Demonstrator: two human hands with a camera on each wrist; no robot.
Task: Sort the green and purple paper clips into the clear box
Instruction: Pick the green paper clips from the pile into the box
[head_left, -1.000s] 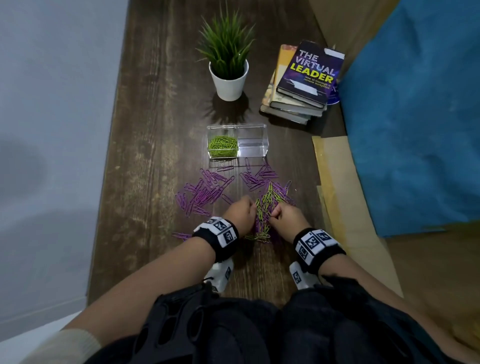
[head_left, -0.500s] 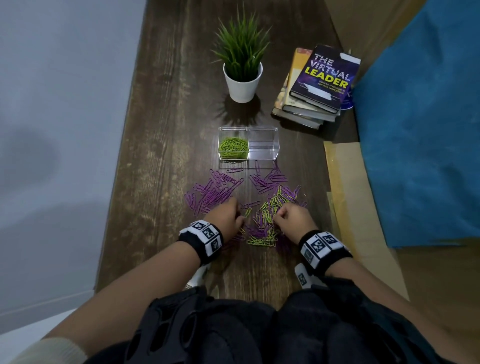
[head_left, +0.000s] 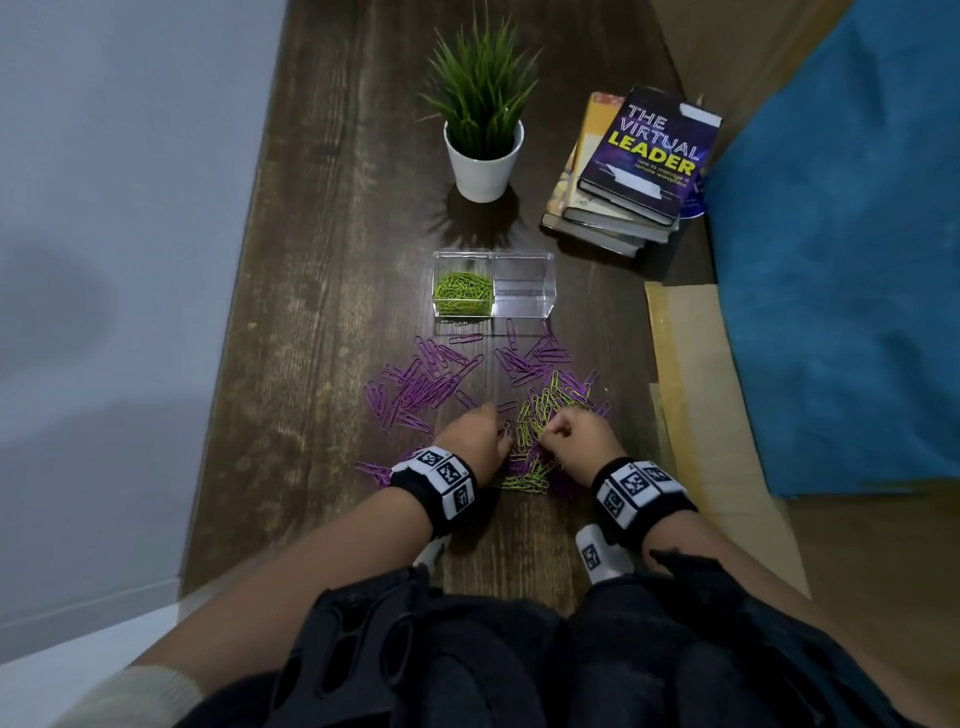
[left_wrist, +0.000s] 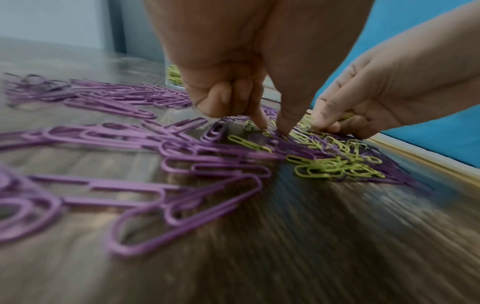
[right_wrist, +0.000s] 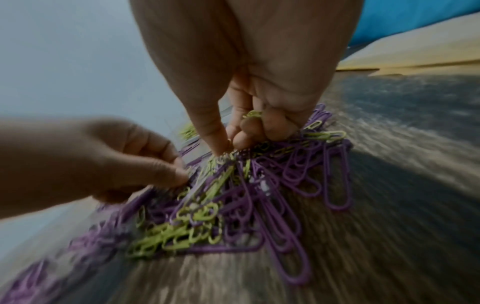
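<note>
The clear box stands mid-table, with green paper clips in its left compartment and nothing in its right one. Purple clips lie spread to the left, and a mixed green and purple pile lies to the right. Both hands are down in the mixed pile. My left hand pinches at a purple clip with thumb and forefinger, its other fingers curled. My right hand pinches into the pile and holds green clips in its curled fingers.
A potted plant and a stack of books stand behind the box. Cardboard and a blue cloth border the table on the right. A grey wall runs along its left edge.
My left hand went left toward the purple spread, then came back to the mixed pile. My right hand stayed in the pile. The head view has shifted slightly.
</note>
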